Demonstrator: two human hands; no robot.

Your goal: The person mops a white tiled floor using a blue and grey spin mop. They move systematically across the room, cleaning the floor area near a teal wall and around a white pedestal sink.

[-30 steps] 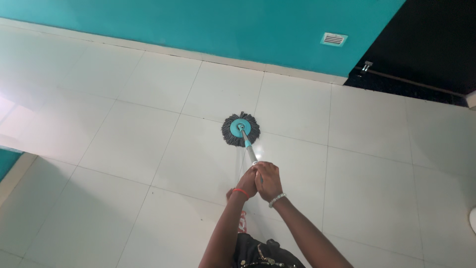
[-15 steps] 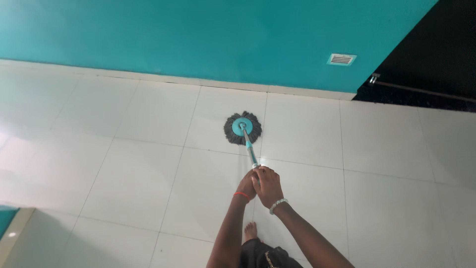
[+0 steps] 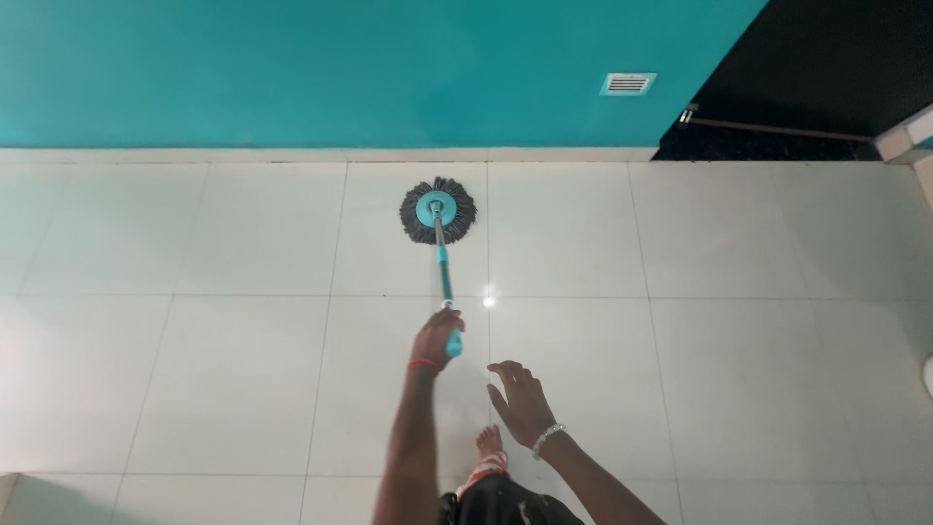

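Left hand grips mop handle, right hand open beside it, mop head near wall.

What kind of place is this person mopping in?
Probably an indoor room or hallway: a glossy white tiled floor, a teal painted wall with a small vent, and a round spin mop held by the left hand.

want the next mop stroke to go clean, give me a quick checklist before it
1. Left hand gripping the mop handle: ok.
2. Right hand on the handle: not ok, it is open and off to the side.
3. Mop head flat on the white tiled floor: ok.
4. Room ahead: not ok, the head sits close to the skirting.
5. Bare foot away from the mop head: ok.
6. Floor wetness: cannot tell.
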